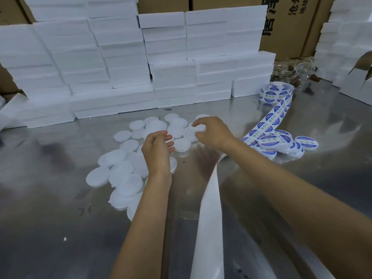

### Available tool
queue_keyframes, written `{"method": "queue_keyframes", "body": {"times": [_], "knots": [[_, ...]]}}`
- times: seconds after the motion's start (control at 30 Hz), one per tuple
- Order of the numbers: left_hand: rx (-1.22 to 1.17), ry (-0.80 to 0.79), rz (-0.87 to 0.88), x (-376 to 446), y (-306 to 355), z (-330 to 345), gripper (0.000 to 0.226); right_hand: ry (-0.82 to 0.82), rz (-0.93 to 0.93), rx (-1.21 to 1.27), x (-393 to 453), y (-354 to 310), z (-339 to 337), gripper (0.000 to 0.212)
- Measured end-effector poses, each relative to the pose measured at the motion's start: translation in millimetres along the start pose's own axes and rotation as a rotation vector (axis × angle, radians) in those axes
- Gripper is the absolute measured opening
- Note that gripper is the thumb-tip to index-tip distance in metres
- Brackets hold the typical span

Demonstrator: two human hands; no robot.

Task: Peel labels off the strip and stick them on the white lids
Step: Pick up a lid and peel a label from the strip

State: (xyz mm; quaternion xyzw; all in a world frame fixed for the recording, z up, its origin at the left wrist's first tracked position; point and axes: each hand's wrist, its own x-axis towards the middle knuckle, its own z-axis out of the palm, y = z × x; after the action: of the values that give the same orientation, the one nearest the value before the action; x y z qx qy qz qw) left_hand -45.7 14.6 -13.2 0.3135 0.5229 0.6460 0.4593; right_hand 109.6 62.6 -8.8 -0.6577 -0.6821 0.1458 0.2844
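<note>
Several plain white lids (122,178) lie scattered over the shiny metal table (50,198). My right hand (213,133) reaches over the far lids and pinches one white lid (200,128) between thumb and fingers. My left hand (158,150) hovers above the lids with its fingers loosely curled and nothing in it. A strip of blue and white labels (275,115) runs from a roll (276,93) at the right toward me. Its bare white backing (209,218) trails under my right forearm. Labelled lids (281,143) are piled at the right.
Stacks of white foam blocks (128,63) wall off the back of the table. Brown cardboard boxes (289,27) stand behind them. Clear plastic items (296,71) lie at the back right, near more foam (348,47).
</note>
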Motion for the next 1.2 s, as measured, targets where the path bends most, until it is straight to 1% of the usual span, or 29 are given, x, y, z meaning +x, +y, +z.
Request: {"method": "queue_keyframes", "body": {"times": [0.07,0.1,0.2,0.3,0.37,0.47,0.53,0.57,0.63,0.67,0.73,0.8,0.83,0.87,0.97,1.0,1.03,1.13,1.2], "knots": [[-0.012,0.007,-0.007,2,0,-2,0.027,-0.095,0.013,-0.096,9,-3,9,0.031],[-0.020,0.008,-0.011,3,0,-2,0.027,-0.103,0.014,-0.121,11,-3,13,0.026],[-0.028,0.004,-0.021,6,0,-3,0.026,-0.019,0.017,-0.110,10,-3,21,0.012],[-0.017,0.002,-0.023,7,1,-3,0.026,0.014,0.055,-0.060,12,-1,23,0.010],[-0.028,-0.004,-0.037,6,3,-3,0.025,-0.001,0.073,0.057,15,0,17,0.010],[-0.047,-0.015,-0.058,7,4,-5,0.018,0.061,0.120,0.308,14,-3,5,0.006],[-0.067,-0.048,-0.059,6,4,-7,0.013,0.088,0.169,0.488,8,-8,-6,0.010],[-0.071,-0.073,-0.053,5,5,-7,0.012,0.070,0.183,0.580,3,-11,-11,0.008],[-0.072,-0.154,-0.041,2,6,-4,0.017,-0.013,0.161,0.745,-11,-17,-24,0.004],[-0.075,-0.212,-0.038,-1,6,-2,0.023,-0.065,0.133,0.803,-20,-21,-30,0.005],[-0.047,-0.330,-0.040,-7,6,4,0.035,-0.177,0.075,0.881,-37,-26,-36,0.007],[0.019,-0.400,-0.022,-15,6,9,0.037,-0.254,0.054,0.922,-51,-27,-37,0.014],[0.034,-0.414,-0.002,-19,6,10,0.034,-0.245,0.058,0.895,-55,-26,-37,0.016],[0.036,-0.422,0.021,-22,6,12,0.029,-0.195,0.063,0.820,-59,-24,-38,0.015],[0.057,-0.435,0.068,-27,6,14,0.024,0.094,0.054,0.385,-67,-5,-39,0.011],[0.093,-0.424,0.076,-28,5,15,0.024,0.131,0.041,0.274,-72,3,-39,0.013],[0.135,-0.411,0.080,-28,4,15,0.023,0.104,0.030,0.219,-79,10,-36,0.016],[0.199,-0.393,0.032,-26,0,16,0.020,-0.082,-0.005,0.132,-101,29,-20,0.023],[0.235,-0.392,0.000,-24,-3,17,0.020,-0.079,-0.038,0.106,-110,38,-12,0.027]]}}
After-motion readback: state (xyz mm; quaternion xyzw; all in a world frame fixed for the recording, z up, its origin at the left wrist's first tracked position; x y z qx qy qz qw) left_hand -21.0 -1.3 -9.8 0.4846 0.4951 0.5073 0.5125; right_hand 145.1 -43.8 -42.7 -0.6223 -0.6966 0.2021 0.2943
